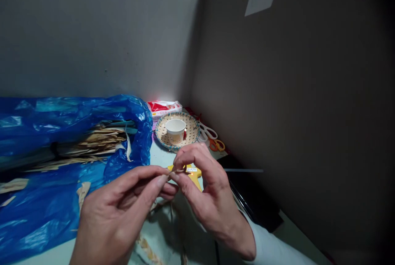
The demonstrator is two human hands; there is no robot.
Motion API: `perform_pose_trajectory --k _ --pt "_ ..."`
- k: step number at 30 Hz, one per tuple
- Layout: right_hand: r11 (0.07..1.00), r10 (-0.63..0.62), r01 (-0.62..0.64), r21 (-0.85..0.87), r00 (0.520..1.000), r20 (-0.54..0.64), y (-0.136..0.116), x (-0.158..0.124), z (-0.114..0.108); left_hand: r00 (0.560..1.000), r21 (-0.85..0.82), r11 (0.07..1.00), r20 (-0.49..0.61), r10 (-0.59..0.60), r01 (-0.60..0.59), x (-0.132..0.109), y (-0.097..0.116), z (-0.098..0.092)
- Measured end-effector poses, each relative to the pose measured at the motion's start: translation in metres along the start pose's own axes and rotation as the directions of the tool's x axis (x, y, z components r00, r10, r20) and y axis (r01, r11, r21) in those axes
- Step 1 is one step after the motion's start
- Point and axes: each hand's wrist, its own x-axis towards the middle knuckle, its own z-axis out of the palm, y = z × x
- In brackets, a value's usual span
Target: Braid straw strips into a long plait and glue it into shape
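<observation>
Between the fingertips of both hands runs a thin, twisted strand of dry plant fibre (179, 170). My left hand (120, 207) pinches one end with thumb and forefinger. On its other side my right hand (210, 191) pinches the same strand, its fingers curled over. Just behind the fingertips lies a yellow tool with a white label (195, 176), possibly a glue gun, partly covered by the right hand. Below the hands, a pale braided length (149, 250) rests on the table, partly out of view.
At left, a blue plastic bag (129, 110) holds a bundle of dry strips (101, 139). Behind my hands, a woven tray (160, 133) carries a paper cup (175, 127). White scissors (207, 131) and orange scissors (217, 145) lie beside it. A black flat object (259, 199) stands at right.
</observation>
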Motion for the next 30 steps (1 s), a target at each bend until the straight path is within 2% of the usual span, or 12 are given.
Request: perform_pose_trajectory --k 4,9,14,17,21,23,26,30 --pt "0.993 -0.108 0.107 -0.051 0.994 -0.021 -0.001 -0.004 0.000 0.998 -0.049 0.997 0.036 -0.059 0.061 0.003 0.003 -0.004" --pt "0.986 -0.159 0.157 -0.050 0.987 -0.030 0.004 -0.006 0.001 0.991 -0.161 0.981 0.092 -0.097 0.111 0.004 0.007 -0.004" --pt "0.976 -0.211 0.211 -0.059 0.977 -0.008 0.005 -0.008 0.002 0.996 -0.119 0.992 0.077 -0.040 0.049 0.004 0.004 -0.001" --pt "0.971 -0.226 0.227 -0.075 0.974 0.017 0.003 -0.009 0.004 0.998 -0.006 0.999 0.049 0.046 -0.046 0.002 -0.001 -0.001" --pt "0.993 -0.116 0.116 -0.020 0.993 -0.008 0.001 -0.011 0.006 0.965 0.231 0.937 0.064 0.254 -0.262 -0.002 -0.007 -0.001" --pt "0.998 -0.050 0.050 0.036 0.999 -0.013 0.002 -0.010 0.007 0.938 0.267 0.899 0.084 0.336 -0.346 -0.003 -0.011 -0.002" --pt "0.994 0.053 -0.053 0.095 0.999 0.009 0.003 -0.008 0.007 0.923 0.254 0.887 0.105 0.370 -0.385 -0.003 -0.016 -0.003" --pt "0.974 0.167 -0.172 0.147 0.985 0.048 0.004 -0.009 0.010 0.928 0.241 0.897 0.093 0.360 -0.372 -0.001 -0.022 -0.004"
